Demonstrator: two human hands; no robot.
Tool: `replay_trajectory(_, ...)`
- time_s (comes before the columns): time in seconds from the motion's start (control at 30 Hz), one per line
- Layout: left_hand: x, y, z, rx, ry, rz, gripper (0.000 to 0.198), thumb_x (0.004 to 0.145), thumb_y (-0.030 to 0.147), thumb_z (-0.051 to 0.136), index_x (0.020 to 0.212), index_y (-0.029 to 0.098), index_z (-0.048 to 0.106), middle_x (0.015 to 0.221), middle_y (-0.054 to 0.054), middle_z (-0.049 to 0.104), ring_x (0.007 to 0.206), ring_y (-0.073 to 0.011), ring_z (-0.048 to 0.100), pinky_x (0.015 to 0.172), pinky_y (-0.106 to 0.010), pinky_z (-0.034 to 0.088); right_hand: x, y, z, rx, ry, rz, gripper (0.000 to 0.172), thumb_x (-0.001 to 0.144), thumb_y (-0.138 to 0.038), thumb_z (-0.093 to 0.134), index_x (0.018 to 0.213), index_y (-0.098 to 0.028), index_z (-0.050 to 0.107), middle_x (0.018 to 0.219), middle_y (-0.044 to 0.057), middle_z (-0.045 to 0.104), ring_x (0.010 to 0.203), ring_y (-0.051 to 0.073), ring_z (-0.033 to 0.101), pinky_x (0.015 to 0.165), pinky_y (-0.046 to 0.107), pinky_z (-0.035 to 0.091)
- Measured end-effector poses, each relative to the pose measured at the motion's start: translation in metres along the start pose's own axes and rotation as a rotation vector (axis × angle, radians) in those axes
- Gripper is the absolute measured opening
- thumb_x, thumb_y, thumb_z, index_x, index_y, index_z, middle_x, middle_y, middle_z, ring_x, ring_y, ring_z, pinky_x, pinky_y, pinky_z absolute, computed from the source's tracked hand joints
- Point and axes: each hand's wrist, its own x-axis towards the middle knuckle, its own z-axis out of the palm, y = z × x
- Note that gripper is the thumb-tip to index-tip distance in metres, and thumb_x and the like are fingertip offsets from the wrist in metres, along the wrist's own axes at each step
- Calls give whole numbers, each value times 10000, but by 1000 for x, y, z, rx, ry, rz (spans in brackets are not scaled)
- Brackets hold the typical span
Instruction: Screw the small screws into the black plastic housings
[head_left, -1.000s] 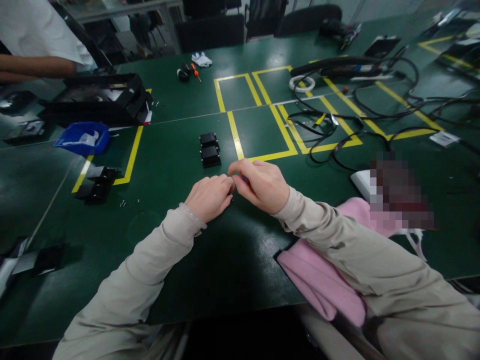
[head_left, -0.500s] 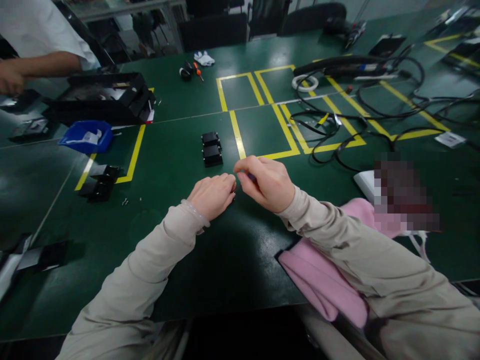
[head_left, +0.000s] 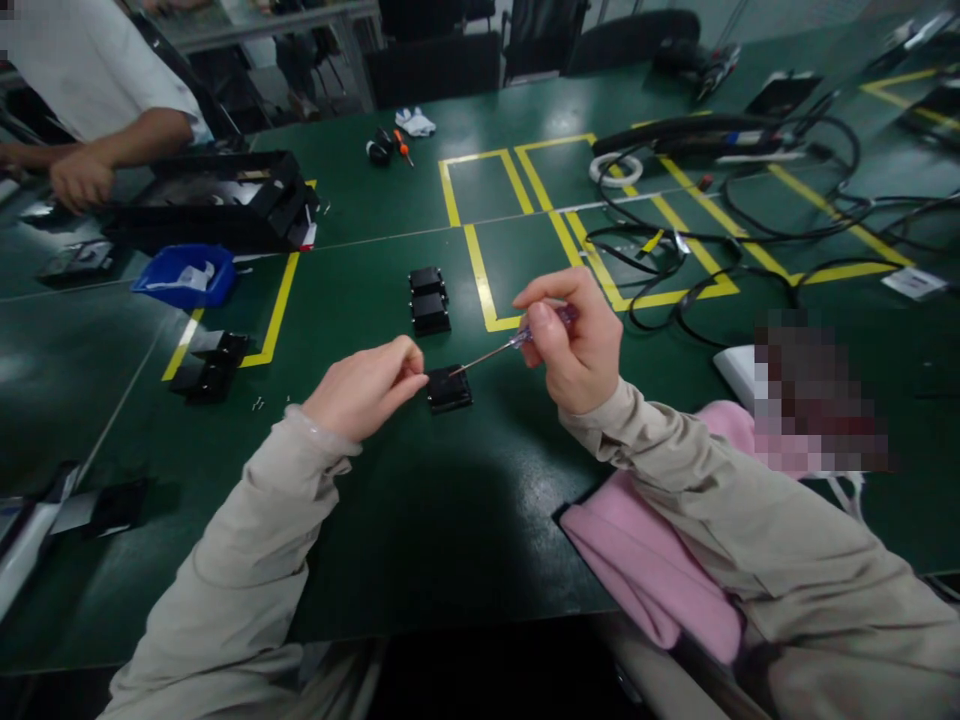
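My right hand (head_left: 579, 340) is closed round the purplish clear handle of a screwdriver (head_left: 491, 354). The slim shaft slants down to the left, its tip at a small black box-shaped part (head_left: 450, 396) on the table. My left hand (head_left: 371, 388) has its thumb and fingers pinched together at that part's left edge; what is between them, if anything, is hidden. Just beyond stand similar black parts (head_left: 430, 312), one behind another. Several small screws (head_left: 258, 404) lie on the table to the left of my left hand.
Further left are more black parts (head_left: 201, 378), a blue bin (head_left: 184, 277) and a long black housing (head_left: 217, 200), with a co-worker's hand (head_left: 82, 182) beside it. Black cables (head_left: 675, 240) sprawl at the right. Pink cloth (head_left: 652, 560) lies under my right forearm.
My right hand has moved right and up, and the screwdriver now shows clearly. My left hand has shifted left, uncovering the black part. The co-worker's hand has moved right.
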Motion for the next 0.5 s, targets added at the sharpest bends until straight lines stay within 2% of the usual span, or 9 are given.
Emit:
replay_trajectory(0.07, -14, -25, -7, 17, 41, -87, 197, 945, 389, 496, 965, 200, 547, 892, -46, 675, 788, -207, 640, 654, -294, 440, 0, 2, 2, 30, -20, 0, 295, 1004, -436, 401, 1004, -205, 584, 823, -2, 586, 679, 95, 586, 655, 269, 510)
replay_trajectory(0.13, -32, -51, -13, 112, 61, -270, 209, 934, 385, 483, 976, 195, 558, 925, -71, 689, 805, -223, 647, 648, -292, 438, 0, 2, 3, 21, -58, 0, 284, 1001, -415, 406, 989, -193, 582, 816, -2, 590, 712, 100, 603, 676, 269, 515)
replay_trajectory(0.23, -58, -87, -17, 197, -34, -499, 233, 946, 367, 435, 992, 191, 580, 991, -97, 712, 865, -241, 663, 659, -280, 434, -1, 1, 4, -5, -106, -20, 265, 1000, -374, 403, 979, -178, 581, 813, -1, 599, 732, 99, 613, 694, 264, 513)
replay_trajectory(0.27, -65, -96, -17, 181, -63, -533, 240, 945, 364, 436, 996, 188, 590, 1013, -103, 714, 888, -242, 667, 660, -274, 435, -1, 1, 4, -8, -111, -26, 258, 999, -364, 405, 976, -176, 580, 813, -1, 601, 733, 98, 613, 697, 262, 511)
replay_trajectory(0.37, -81, -114, -13, 164, -105, -613, 240, 926, 379, 470, 945, 200, 629, 957, -84, 717, 850, -249, 656, 633, -275, 424, -1, 3, 4, -7, -119, -28, 241, 996, -349, 411, 973, -176, 578, 815, -2, 607, 735, 98, 614, 700, 263, 510)
replay_trajectory(0.5, -85, -120, -8, 179, -76, -629, 229, 916, 374, 476, 921, 214, 640, 910, -49, 690, 832, -238, 641, 636, -287, 427, -2, 5, 4, -11, -135, -16, 239, 997, -357, 411, 977, -181, 572, 838, 4, 615, 745, 100, 618, 694, 263, 505)
